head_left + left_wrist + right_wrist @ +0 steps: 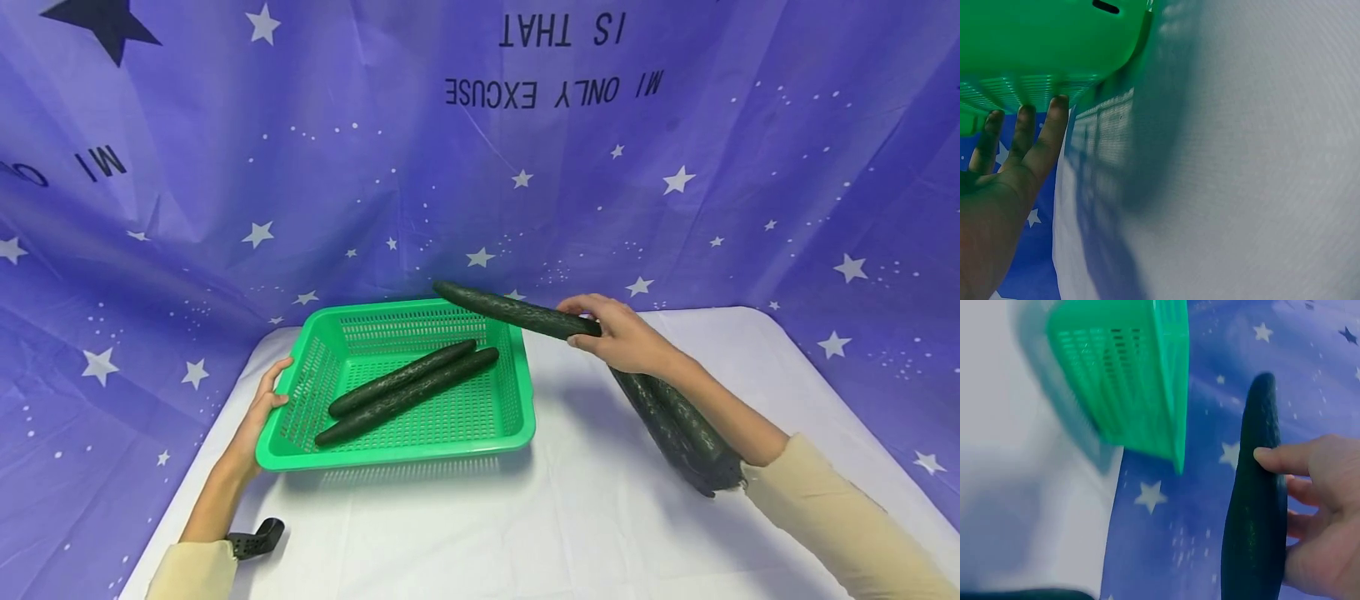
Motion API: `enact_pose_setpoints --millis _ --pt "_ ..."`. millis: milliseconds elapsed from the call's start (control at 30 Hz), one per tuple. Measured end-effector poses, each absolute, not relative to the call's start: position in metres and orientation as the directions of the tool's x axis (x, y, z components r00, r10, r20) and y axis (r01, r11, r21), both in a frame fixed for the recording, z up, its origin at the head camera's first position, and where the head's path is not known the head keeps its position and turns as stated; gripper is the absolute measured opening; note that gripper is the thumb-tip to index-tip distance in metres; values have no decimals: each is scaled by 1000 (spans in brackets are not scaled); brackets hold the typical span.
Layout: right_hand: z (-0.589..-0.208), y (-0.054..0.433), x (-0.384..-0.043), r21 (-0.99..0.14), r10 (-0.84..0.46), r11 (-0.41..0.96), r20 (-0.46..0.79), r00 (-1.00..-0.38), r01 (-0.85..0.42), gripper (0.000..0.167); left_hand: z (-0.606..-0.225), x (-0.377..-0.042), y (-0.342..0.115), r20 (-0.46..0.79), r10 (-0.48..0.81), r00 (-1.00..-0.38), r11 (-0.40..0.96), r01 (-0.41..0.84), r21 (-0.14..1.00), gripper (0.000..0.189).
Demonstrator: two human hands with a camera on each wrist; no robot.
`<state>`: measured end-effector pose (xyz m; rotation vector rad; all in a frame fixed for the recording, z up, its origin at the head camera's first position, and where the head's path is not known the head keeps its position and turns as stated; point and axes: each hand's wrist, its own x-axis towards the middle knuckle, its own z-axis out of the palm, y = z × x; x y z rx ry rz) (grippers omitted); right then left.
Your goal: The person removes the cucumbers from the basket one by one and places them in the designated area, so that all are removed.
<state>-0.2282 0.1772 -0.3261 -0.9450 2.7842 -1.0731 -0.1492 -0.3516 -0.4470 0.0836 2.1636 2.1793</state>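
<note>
A green plastic basket with slotted walls has two dark green cucumbers lying side by side inside. At its left end my left hand holds the rim; the left wrist view shows several fingers against the outer wall. My right hand grips one end of another long cucumber, thumb on one side and fingers on the other. That cucumber's far end extends over the basket's back right corner. More cucumbers lie on the table below my right forearm, which partly covers them.
A white cloth covers the table. Behind and beside it hangs a purple-blue curtain printed with stars and lettering. On my left wrist is a black device.
</note>
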Motion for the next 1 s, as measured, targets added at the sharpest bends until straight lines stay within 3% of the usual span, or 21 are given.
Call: enact_pose_setpoints --millis 400,700,1000 --pt "-346 273 -197 -564 -314 715 268 -911 -413 42 -446 -148 -350 -20 89 -996 0 -20 1000 53" --pt "-374 327 -181 -582 -118 787 183 -976 -205 48 -447 -147 -351 -8 99 -995 -14 -9 1000 53" --pt "-412 363 -174 -587 -60 801 116 -991 -117 47 -447 -148 -351 -6 107 -994 -25 -8 1000 53"
